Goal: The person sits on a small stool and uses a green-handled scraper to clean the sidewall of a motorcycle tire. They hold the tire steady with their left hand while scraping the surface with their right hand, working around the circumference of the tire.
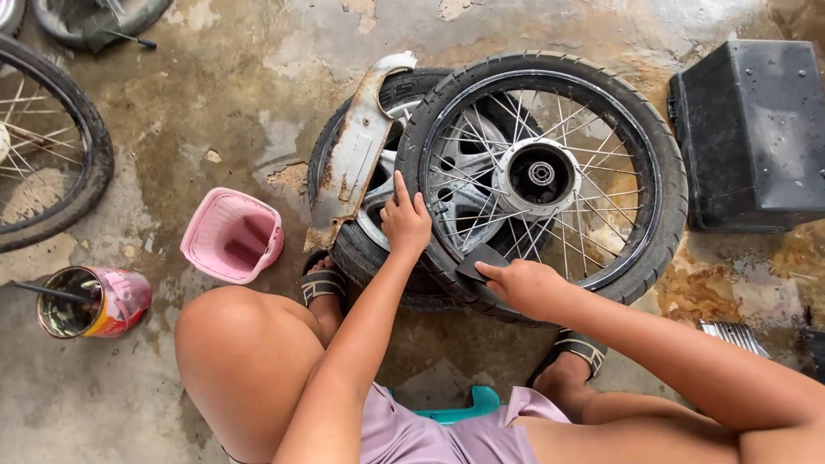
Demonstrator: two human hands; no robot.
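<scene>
While the person squats over the wet concrete floor (215,112), head view shows a spoked wheel (541,176) with its black tyre lying flat on top of a second wheel (378,198) with a cast rim, and everything else sits around that spoked wheel. Left hand (404,219) rests flat on the tyre at the wheel's left edge, fingers spread and pressing, gripping nothing. Right hand (520,283) is at the wheel's lower edge, fingers pinched narrow on a small dark flat piece (481,260) laid against the tyre sidewall; whether it is a rag, patch or scraper, cannot tell. A rusty metal guard (357,155) leans just left of the wheel, over the second wheel. Further left, a pink basket (232,236), and beyond it a tin can (90,301) with a stick in it. A black box (752,133) stands right of the wheel, another spoked wheel (43,146) far left. Progress, judged only: the piece touches just one spot at the lower edge, rest of the tyre looks the same all round, so likely early, most of the circumference left.
</scene>
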